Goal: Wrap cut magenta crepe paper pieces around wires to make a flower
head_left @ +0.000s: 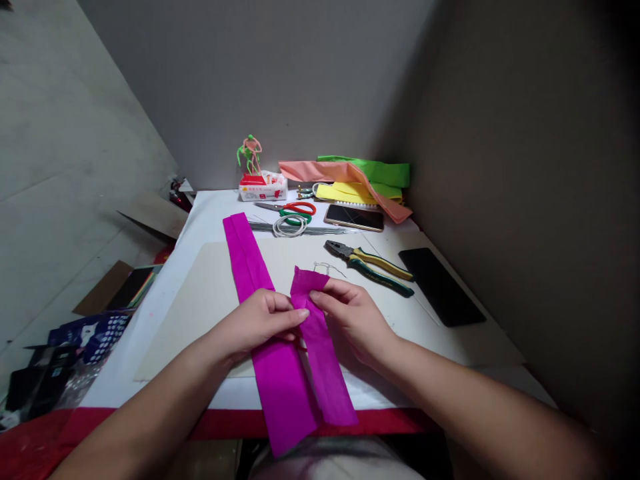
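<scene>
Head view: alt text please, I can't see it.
Both hands pinch a magenta strip near its far end, beside a longer magenta length. Pliers lie beyond to the right; scissors and a phone lie farther back.

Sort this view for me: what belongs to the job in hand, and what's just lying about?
Apparently in the job:
narrow magenta paper strip, pinched by left hand and right hand
wide magenta paper strip beneath the left hand

Apparently lying about, untouched:
metal pliers with green-and-yellow handles
scissors with red and green handles
flat black rectangular slab
salmon-pink paper strip
</scene>
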A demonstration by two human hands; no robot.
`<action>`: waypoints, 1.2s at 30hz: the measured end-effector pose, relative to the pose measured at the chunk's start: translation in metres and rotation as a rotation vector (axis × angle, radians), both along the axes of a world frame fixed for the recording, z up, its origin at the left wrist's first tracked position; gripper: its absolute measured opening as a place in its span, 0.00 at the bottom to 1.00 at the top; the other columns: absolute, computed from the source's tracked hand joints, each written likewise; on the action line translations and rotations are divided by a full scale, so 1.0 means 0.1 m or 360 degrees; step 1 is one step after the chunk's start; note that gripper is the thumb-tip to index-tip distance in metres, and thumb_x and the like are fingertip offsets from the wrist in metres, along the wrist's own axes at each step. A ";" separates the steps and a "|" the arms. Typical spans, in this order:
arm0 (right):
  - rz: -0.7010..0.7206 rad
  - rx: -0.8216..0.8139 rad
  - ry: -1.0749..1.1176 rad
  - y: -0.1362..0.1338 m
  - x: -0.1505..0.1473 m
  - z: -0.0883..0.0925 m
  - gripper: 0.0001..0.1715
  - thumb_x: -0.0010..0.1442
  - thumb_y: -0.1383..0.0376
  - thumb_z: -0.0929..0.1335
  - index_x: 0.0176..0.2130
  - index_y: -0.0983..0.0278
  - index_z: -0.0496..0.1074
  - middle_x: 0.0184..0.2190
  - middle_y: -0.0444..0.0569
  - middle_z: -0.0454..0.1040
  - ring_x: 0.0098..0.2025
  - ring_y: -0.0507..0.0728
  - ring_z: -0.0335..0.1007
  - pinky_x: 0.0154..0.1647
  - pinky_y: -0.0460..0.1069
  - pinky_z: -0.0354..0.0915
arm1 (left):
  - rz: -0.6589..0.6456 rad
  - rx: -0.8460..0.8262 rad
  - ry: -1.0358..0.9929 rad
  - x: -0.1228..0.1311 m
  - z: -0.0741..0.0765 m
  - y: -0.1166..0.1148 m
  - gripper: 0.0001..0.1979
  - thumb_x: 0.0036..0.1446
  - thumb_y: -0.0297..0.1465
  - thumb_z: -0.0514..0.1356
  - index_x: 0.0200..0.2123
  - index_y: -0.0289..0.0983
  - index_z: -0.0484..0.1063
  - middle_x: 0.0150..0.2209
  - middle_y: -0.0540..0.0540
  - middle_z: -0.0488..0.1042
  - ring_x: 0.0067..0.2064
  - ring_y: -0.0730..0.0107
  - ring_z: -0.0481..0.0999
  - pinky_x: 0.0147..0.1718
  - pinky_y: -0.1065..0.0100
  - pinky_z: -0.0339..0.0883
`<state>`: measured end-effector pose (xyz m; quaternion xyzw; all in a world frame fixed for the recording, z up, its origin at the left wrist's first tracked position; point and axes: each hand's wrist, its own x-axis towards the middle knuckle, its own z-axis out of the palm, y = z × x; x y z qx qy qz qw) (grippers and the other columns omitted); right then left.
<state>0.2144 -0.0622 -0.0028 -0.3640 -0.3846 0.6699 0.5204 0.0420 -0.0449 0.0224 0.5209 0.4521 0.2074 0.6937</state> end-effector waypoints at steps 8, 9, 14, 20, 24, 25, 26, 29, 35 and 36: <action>0.0010 0.0043 -0.0002 0.00 0.00 0.01 0.10 0.52 0.65 0.74 0.37 0.62 0.77 0.29 0.44 0.74 0.30 0.50 0.66 0.35 0.47 0.63 | -0.0049 -0.0082 -0.0037 0.00 0.02 -0.06 0.13 0.52 0.37 0.67 0.25 0.32 0.75 0.21 0.51 0.72 0.22 0.78 0.65 0.24 0.73 0.57; 0.0078 0.0043 0.0005 0.01 0.00 0.01 0.12 0.51 0.65 0.74 0.38 0.62 0.76 0.30 0.44 0.74 0.31 0.51 0.67 0.35 0.48 0.64 | -0.0017 -0.0097 -0.0034 0.00 0.02 -0.06 0.13 0.51 0.37 0.67 0.25 0.32 0.75 0.21 0.51 0.72 0.22 0.78 0.65 0.24 0.73 0.57; 0.0082 0.0024 -0.0121 0.02 -0.01 -0.03 0.10 0.51 0.65 0.74 0.35 0.65 0.73 0.29 0.45 0.72 0.28 0.50 0.65 0.32 0.48 0.64 | 0.0085 -0.0182 -0.0061 0.00 0.00 -0.05 0.13 0.48 0.37 0.69 0.26 0.31 0.77 0.21 0.47 0.75 0.21 0.75 0.69 0.23 0.71 0.59; -0.0429 0.1009 -0.0901 -0.03 0.10 0.01 0.32 0.54 0.73 0.65 0.56 0.55 0.60 0.54 0.52 0.63 0.52 0.59 0.64 0.50 0.57 0.65 | 0.0264 -0.0300 -0.0290 -0.04 0.04 0.02 0.12 0.50 0.34 0.68 0.24 0.30 0.76 0.21 0.45 0.77 0.21 0.75 0.72 0.22 0.74 0.63; -0.0248 0.1837 -0.1510 -0.12 0.14 0.06 0.30 0.53 0.74 0.66 0.53 0.54 0.66 0.59 0.52 0.60 0.60 0.65 0.55 0.59 0.63 0.57 | 0.0470 -0.0267 -0.0531 -0.06 0.05 0.09 0.07 0.48 0.28 0.69 0.25 0.31 0.76 0.21 0.48 0.76 0.22 0.76 0.74 0.23 0.77 0.68; -0.0235 0.1939 -0.1551 -0.13 0.14 0.06 0.26 0.54 0.74 0.66 0.50 0.54 0.69 0.58 0.52 0.61 0.59 0.65 0.56 0.58 0.63 0.59 | 0.0501 -0.0258 -0.0551 -0.06 0.05 0.10 0.06 0.47 0.27 0.70 0.25 0.31 0.76 0.21 0.49 0.76 0.22 0.77 0.74 0.23 0.78 0.68; -0.0239 0.2005 -0.1552 -0.14 0.14 0.06 0.21 0.55 0.73 0.67 0.47 0.55 0.71 0.57 0.52 0.63 0.57 0.64 0.57 0.56 0.62 0.60 | 0.0509 -0.0258 -0.0546 -0.05 0.04 0.10 0.06 0.47 0.27 0.70 0.25 0.31 0.76 0.21 0.50 0.75 0.22 0.78 0.73 0.21 0.79 0.67; -0.0267 0.2024 -0.1447 -0.12 0.13 0.04 0.14 0.55 0.72 0.68 0.42 0.59 0.73 0.52 0.53 0.68 0.54 0.63 0.59 0.54 0.60 0.63 | 0.0421 -0.0322 -0.0458 -0.03 0.03 0.08 0.08 0.46 0.29 0.71 0.28 0.31 0.77 0.21 0.50 0.74 0.21 0.78 0.72 0.20 0.78 0.66; -0.0210 0.1711 -0.1335 -0.08 0.11 0.05 0.08 0.58 0.69 0.68 0.37 0.59 0.76 0.47 0.52 0.70 0.52 0.61 0.61 0.54 0.61 0.61 | 0.0224 -0.0343 -0.0393 -0.04 -0.01 0.05 0.11 0.49 0.32 0.69 0.26 0.29 0.76 0.19 0.49 0.72 0.19 0.81 0.67 0.20 0.78 0.60; -0.0193 0.1659 -0.1334 -0.08 0.10 0.06 0.07 0.59 0.68 0.68 0.37 0.59 0.77 0.48 0.52 0.69 0.53 0.61 0.61 0.55 0.61 0.60 | 0.0225 -0.0329 -0.0398 -0.04 -0.01 0.05 0.10 0.49 0.32 0.69 0.26 0.29 0.76 0.19 0.48 0.73 0.19 0.81 0.67 0.20 0.78 0.60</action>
